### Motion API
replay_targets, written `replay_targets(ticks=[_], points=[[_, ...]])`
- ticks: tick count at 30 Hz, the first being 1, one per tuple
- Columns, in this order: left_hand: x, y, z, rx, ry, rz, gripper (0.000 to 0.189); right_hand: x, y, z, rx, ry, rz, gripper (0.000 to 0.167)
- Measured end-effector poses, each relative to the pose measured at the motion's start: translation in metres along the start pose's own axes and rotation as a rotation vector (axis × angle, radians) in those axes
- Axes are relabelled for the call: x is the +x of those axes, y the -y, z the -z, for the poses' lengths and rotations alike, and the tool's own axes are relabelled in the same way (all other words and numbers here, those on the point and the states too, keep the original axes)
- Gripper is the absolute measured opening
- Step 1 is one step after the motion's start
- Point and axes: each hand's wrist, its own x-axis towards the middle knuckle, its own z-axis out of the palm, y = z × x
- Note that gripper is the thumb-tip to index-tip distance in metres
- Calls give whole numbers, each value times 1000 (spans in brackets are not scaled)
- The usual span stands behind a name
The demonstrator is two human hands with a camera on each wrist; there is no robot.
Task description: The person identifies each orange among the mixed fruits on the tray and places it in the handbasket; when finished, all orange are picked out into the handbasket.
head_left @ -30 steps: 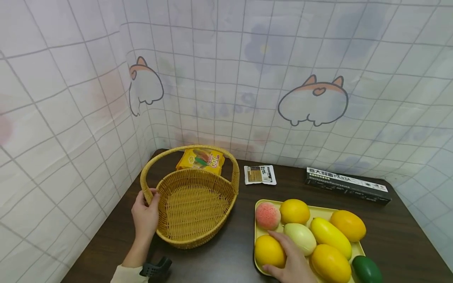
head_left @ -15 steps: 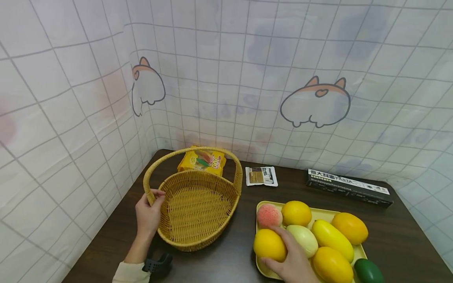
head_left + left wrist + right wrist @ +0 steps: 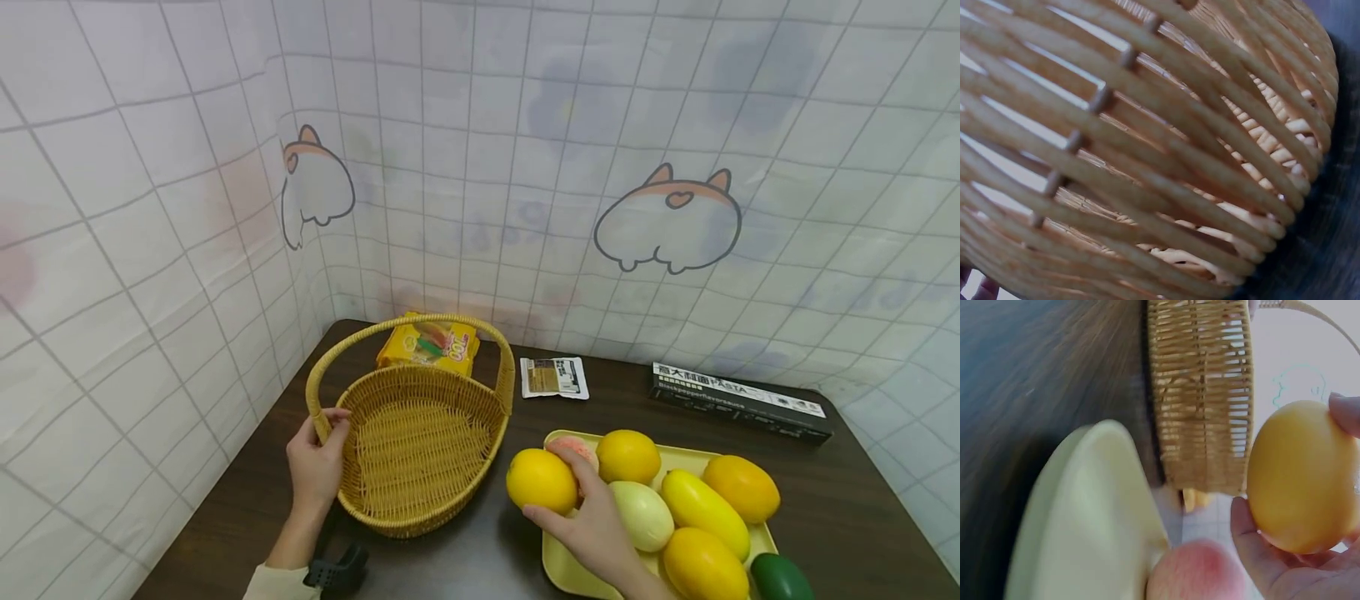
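Observation:
A yellow-orange, rounded fruit (image 3: 542,482) is held by my right hand (image 3: 596,521), fingers and thumb around its sides. It hangs above the left edge of a pale yellow tray (image 3: 558,560). In the right wrist view the same fruit (image 3: 1302,478) looks smooth and slightly oval. On the left stands a wicker basket (image 3: 420,454) with a tall arched handle; nothing lies inside it. My left hand (image 3: 315,458) grips the base of that handle at the basket's left side. Woven strands of the basket (image 3: 1147,144) fill the left wrist view.
Several fruits share the tray: a pink peach (image 3: 576,450), a pale green fruit (image 3: 642,517), a long yellow one (image 3: 705,514) and orange-yellow ones. A dark green fruit (image 3: 780,577) lies at its right. Behind are a yellow packet (image 3: 431,343), a small sachet (image 3: 555,377) and a pasta box (image 3: 738,402).
My right hand has lifted the yellow-orange fruit off the tray and moved it up and left, partly covering the peach. My left hand stays on the basket handle.

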Motion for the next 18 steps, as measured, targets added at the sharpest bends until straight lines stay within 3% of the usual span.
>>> replay_targets(ticks=[5,18], points=[[-2,2,1,-11,-2,3,14,9,12,-16,94,25,-28,73],[-2,4,3,-56,16,3,17,24,30,-57,191,139,93,74]])
